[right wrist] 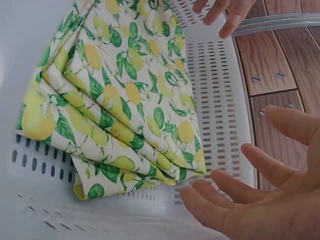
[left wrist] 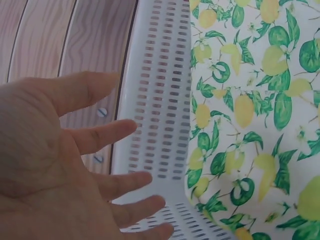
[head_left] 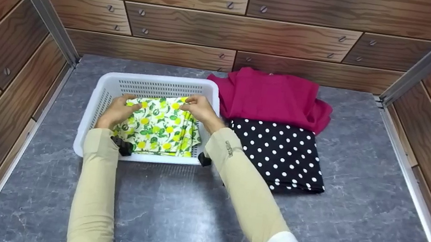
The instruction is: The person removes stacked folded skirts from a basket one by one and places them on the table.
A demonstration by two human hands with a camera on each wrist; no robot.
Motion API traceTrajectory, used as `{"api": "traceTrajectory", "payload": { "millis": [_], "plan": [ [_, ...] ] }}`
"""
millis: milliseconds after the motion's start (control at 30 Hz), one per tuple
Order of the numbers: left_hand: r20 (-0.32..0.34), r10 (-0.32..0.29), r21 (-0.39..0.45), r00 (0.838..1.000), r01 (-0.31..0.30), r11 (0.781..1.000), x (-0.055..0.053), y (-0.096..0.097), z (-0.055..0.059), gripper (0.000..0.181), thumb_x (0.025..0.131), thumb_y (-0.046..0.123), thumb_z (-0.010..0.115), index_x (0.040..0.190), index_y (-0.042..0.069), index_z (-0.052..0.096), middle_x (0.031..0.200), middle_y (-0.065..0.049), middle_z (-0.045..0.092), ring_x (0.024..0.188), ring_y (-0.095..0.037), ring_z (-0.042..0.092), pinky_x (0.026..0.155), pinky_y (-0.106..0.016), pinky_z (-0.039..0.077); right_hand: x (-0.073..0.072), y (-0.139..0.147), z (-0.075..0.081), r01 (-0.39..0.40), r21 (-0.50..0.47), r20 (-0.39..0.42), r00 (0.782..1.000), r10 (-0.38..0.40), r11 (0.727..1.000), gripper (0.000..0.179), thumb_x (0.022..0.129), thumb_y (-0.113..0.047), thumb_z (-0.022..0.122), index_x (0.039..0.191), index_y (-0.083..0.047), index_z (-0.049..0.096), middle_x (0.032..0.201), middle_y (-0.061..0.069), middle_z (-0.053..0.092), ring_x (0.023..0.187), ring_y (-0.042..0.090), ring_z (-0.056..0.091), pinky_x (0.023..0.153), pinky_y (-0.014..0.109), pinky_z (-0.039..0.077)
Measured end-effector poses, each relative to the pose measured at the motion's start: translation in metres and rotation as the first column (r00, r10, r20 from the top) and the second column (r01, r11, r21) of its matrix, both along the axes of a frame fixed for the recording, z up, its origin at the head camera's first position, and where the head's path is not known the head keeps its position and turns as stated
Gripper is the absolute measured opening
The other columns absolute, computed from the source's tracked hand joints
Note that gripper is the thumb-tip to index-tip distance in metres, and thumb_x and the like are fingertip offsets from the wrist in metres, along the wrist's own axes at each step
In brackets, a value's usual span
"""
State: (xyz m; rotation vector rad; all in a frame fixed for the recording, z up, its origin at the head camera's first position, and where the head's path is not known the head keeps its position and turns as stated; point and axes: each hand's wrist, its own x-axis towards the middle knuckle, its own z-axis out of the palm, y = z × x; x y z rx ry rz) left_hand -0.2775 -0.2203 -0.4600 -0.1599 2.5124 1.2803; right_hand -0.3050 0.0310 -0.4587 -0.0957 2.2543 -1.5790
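Observation:
A folded cloth (head_left: 159, 124) with a lemon-and-leaf print lies inside a white plastic basket (head_left: 160, 158). Over its left side is my left hand (head_left: 117, 110); the left wrist view shows that hand (left wrist: 65, 155) with fingers spread, apart from the cloth (left wrist: 250, 120). At the cloth's far right corner hovers my right hand (head_left: 201, 111). In the right wrist view its fingers are loosely extended, with nothing between them, beside the layered folds of the cloth (right wrist: 135, 90). Fingertips of the left hand show at the top of that view.
Right of the basket lies a folded black cloth with white polka dots (head_left: 277, 154). Behind it, partly overlapped, is a crimson garment (head_left: 272, 97). Everything rests on a grey marbled surface (head_left: 170, 215), enclosed by wood-patterned walls (head_left: 182, 25) with metal edge strips (head_left: 417, 197).

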Motion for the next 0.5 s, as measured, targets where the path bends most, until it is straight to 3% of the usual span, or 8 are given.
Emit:
{"api": "traceTrajectory", "payload": {
  "millis": [167, 300, 500],
  "plan": [
    [0.073, 0.094, 0.066, 0.993, -0.099, 0.993, -0.002, -0.005, -0.004, 0.065, 0.107, 0.024, 0.048, 0.159, -0.002, 0.02, 0.164, -0.026, 0.016, 0.145, -0.043, 0.027, 0.115, -0.056, 0.029, -0.003, -0.003, 0.0, -0.019, 0.01, 0.023, 1.0, 0.019, 1.0, 0.042, 0.098, -0.01, 0.063, 0.133, 0.01, 0.055, 0.141, 0.024, 0.051, 0.126, 0.033, 0.051, 0.099, 0.039, 0.046],
    [0.108, 0.136, 0.087, 0.985, -0.146, 0.986, -0.003, -0.007, -0.007, 0.07, 0.106, 0.025, 0.05, 0.16, -0.002, 0.014, 0.165, -0.026, 0.011, 0.148, -0.044, 0.022, 0.117, -0.057, 0.025, -0.006, -0.002, -0.001, -0.08, 0.051, 0.033, 0.996, 0.079, 0.995, 0.047, 0.098, -0.011, 0.063, 0.137, 0.011, 0.052, 0.147, 0.024, 0.046, 0.131, 0.035, 0.047, 0.105, 0.041, 0.043],
    [0.196, 0.139, 0.131, 0.971, -0.166, 0.977, -0.003, -0.011, -0.016, 0.076, 0.106, 0.028, 0.05, 0.161, -0.001, 0.007, 0.166, -0.025, 0.005, 0.15, -0.044, 0.012, 0.119, -0.058, 0.017, -0.003, 0.002, -0.005, -0.153, 0.054, 0.223, 0.965, 0.138, 0.987, 0.058, 0.101, -0.021, 0.061, 0.152, -0.001, 0.042, 0.16, 0.015, 0.032, 0.147, 0.036, 0.027, 0.115, 0.061, 0.024]
  ]
}}
